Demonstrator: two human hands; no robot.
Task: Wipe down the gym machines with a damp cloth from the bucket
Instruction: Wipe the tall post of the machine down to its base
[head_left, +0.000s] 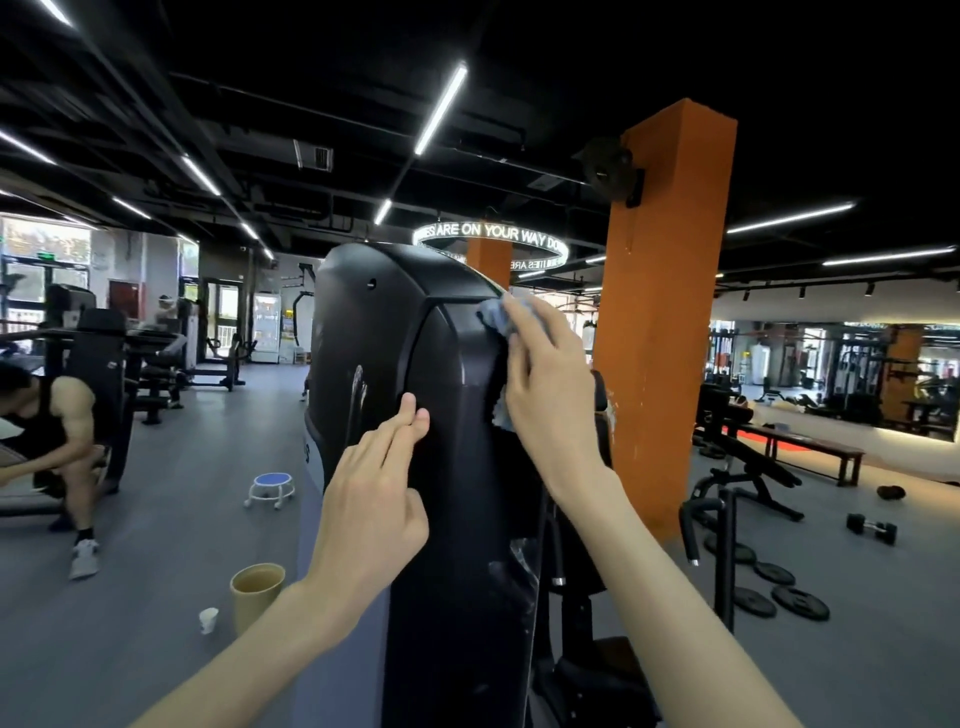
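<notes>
Gym floor held the bucket (257, 592), low left. Mid-wipe, the right hand (550, 400) pressed the blue cloth (491, 314) flat on the black machine (379, 322), grip open; the left hand (371, 499) touched it, open, empty. Lower parts probably needed wiping next.

Far centre, hanging ring-shaped lit sign (488, 233): white letters read "…ARE ON YOUR WAY DO…", both ends cut off. No other text legible.

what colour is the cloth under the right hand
Pale blue-grey cloth, pressed by the right hand; head view shows it best.
</notes>
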